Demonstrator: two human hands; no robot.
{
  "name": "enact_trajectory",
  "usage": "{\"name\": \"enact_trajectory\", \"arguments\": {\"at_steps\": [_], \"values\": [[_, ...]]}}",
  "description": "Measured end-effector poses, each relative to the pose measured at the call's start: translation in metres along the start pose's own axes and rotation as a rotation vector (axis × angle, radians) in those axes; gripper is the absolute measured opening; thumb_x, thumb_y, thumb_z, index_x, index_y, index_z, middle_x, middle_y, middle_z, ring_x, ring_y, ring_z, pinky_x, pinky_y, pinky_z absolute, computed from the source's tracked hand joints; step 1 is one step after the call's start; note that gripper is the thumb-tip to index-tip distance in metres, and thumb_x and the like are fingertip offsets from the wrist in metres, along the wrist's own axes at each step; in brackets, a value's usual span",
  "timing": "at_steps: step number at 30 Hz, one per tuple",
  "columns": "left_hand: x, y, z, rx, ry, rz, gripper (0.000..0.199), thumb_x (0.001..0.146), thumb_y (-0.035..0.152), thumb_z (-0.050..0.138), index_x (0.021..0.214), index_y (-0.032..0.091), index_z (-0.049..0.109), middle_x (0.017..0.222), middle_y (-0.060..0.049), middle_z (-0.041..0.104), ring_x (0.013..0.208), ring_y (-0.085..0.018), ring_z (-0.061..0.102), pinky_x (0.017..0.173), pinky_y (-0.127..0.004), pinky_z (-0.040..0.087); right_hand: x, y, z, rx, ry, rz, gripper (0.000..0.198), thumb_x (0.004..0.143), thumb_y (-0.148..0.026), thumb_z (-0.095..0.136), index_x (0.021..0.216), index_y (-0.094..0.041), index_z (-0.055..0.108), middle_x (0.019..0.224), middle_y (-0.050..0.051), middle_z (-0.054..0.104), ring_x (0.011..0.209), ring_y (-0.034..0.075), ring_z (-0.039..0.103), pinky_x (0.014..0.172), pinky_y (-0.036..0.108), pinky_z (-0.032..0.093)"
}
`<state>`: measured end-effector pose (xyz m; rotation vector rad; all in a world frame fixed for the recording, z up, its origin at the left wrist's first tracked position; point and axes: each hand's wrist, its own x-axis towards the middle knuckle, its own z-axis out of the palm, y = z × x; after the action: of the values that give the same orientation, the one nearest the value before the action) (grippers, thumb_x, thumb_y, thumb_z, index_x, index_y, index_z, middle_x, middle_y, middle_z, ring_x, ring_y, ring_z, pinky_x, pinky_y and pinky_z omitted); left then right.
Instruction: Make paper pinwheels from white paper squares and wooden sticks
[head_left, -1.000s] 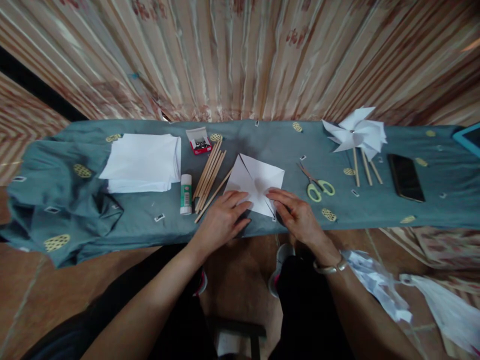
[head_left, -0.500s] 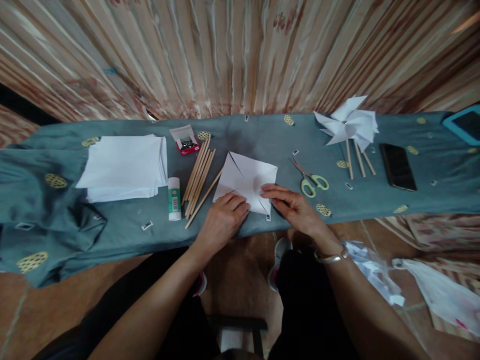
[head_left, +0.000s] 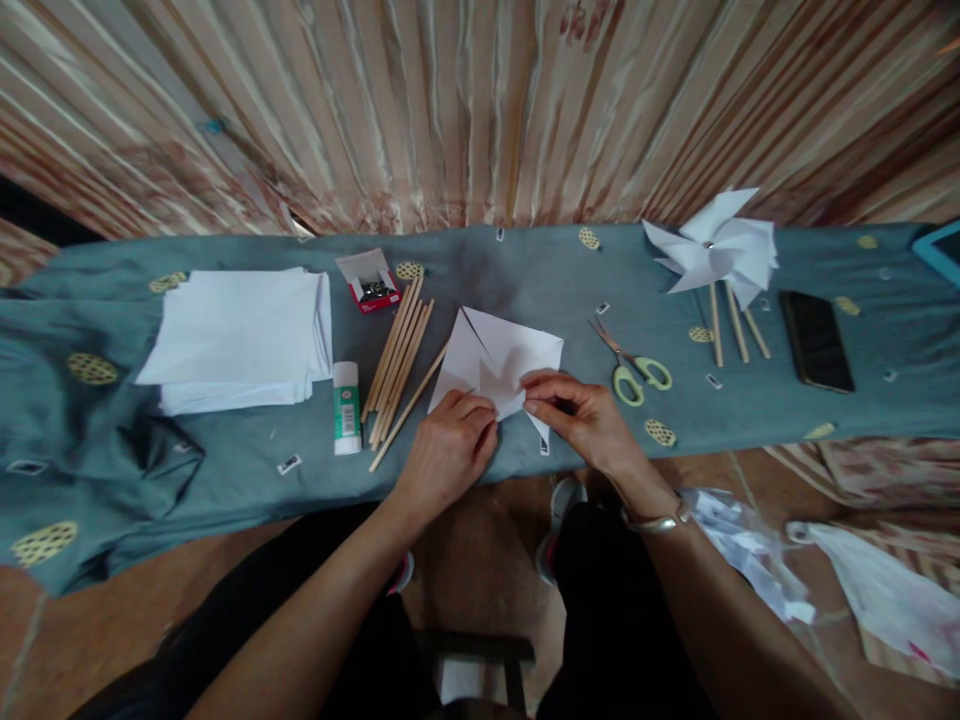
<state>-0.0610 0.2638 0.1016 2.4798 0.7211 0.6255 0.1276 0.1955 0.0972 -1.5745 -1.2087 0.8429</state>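
Observation:
A square of white paper with slits cut in from its corners lies before me on the cloth-covered table. My left hand has its fingers curled together on the near left edge of the sheet, gripping it. With thumb and forefinger, my right hand pinches a near flap that is lifted and bent inward. A pointed corner hangs below those fingertips. Green-handled scissors lie to the right of the paper. Several wooden sticks rest on its left, one of them reaching the sheet's edge.
Left of the sticks are a glue stick, a red box of metal pins and a stack of white paper. White paper pinwheels on sticks and a black phone lie at the right. A curtain hangs behind.
My right thumb and forefinger have closed on the near right flap and raised it inward. My left fingers have curled in more. The view has shifted slightly.

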Motion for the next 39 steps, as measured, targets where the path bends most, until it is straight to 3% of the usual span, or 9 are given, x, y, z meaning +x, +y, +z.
{"name": "enact_trajectory", "arguments": {"at_steps": [6, 13, 22, 39], "values": [[0.000, 0.002, 0.000, -0.005, -0.002, -0.028, 0.011, 0.088, 0.014, 0.053, 0.088, 0.013, 0.065, 0.092, -0.007, 0.068, 0.090, -0.020, 0.060, 0.082, -0.035, 0.053, 0.002, -0.002, 0.012, -0.072, 0.073, -0.037, 0.003, 0.078, -0.026, 0.068, 0.079, -0.023, 0.069, 0.101, 0.004, 0.070, 0.097, 0.019, 0.065, 0.090, 0.037, 0.050], [-0.001, 0.001, -0.001, 0.003, -0.007, -0.031, 0.026, 0.092, 0.019, 0.051, 0.115, 0.014, 0.060, 0.096, -0.008, 0.068, 0.088, -0.020, 0.061, 0.080, -0.034, 0.054, 0.002, -0.012, 0.018, -0.317, 0.117, -0.063, 0.006, 0.080, -0.022, 0.064, 0.077, -0.023, 0.069, 0.102, 0.004, 0.071, 0.099, 0.021, 0.064, 0.093, 0.039, 0.049], [0.001, -0.001, 0.002, -0.025, 0.001, -0.023, 0.021, 0.090, 0.016, 0.052, 0.104, 0.012, 0.067, 0.093, -0.008, 0.068, 0.087, -0.020, 0.059, 0.079, -0.035, 0.054, 0.001, -0.020, 0.023, -0.476, 0.133, -0.099, 0.008, 0.082, -0.017, 0.061, 0.077, -0.021, 0.067, 0.102, 0.005, 0.071, 0.097, 0.020, 0.063, 0.091, 0.038, 0.049], [0.003, 0.001, 0.002, -0.008, -0.006, -0.072, 0.020, 0.090, 0.016, 0.051, 0.101, 0.013, 0.067, 0.091, -0.008, 0.068, 0.084, -0.019, 0.061, 0.078, -0.033, 0.054, 0.001, -0.020, 0.024, -0.504, 0.120, -0.112, 0.009, 0.085, -0.019, 0.059, 0.081, -0.024, 0.066, 0.104, 0.005, 0.070, 0.100, 0.021, 0.063, 0.093, 0.039, 0.047]]}}
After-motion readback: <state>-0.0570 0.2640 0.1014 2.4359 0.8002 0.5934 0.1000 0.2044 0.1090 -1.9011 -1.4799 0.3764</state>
